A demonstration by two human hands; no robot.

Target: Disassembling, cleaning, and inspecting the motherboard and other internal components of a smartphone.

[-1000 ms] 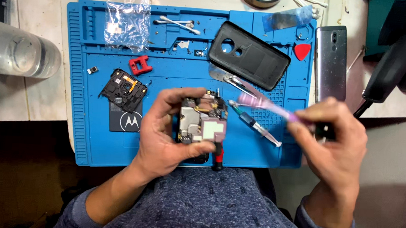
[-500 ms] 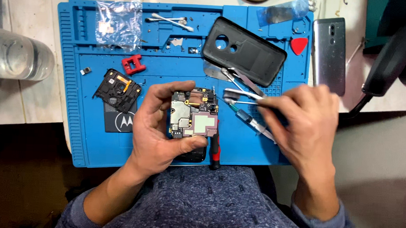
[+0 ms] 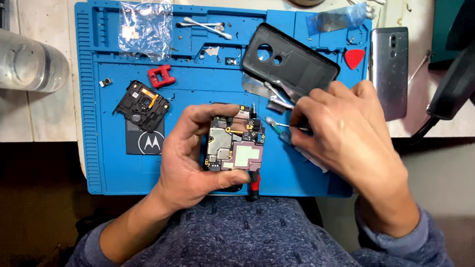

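— Where's the board right now?

— Centre of the frame. My left hand (image 3: 193,163) cups the opened phone (image 3: 234,149), thumb along its lower edge and fingers curled over the top, lifted just above the blue repair mat (image 3: 113,171). Shields and connectors face up.

— And your other hand?

— My right hand (image 3: 344,138) sits just right of it, fingers pressed together around a thin swab-tipped tool (image 3: 274,122) whose tip points toward the phone's upper right corner. I can't tell exactly how the fingers grip the shaft; the knuckles hide it.

— What worries you?

— The tip is close to exposed connectors. I'd judge that a shaky approach could snag a flex or smear something onto the contacts. The left grip is only at the edges too, so a hard push might tip the phone out. Also, the black back cover (image 3: 288,61) and metal strips (image 3: 271,92) lie right beneath my right wrist; a sweep could knock them off the mat.
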